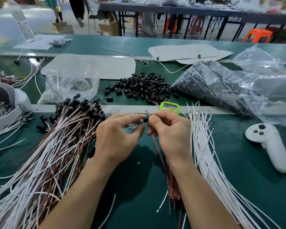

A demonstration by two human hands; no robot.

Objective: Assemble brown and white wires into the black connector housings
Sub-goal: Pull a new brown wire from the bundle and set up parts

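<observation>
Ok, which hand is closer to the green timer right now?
Right. The right hand is directly on the near side of the green timer, close to it; the left hand is further off, toward the timer's near left.

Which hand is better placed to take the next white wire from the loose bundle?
Right, probably. The right hand is next to the white wire bundle; the left hand would have to cross over it.
</observation>
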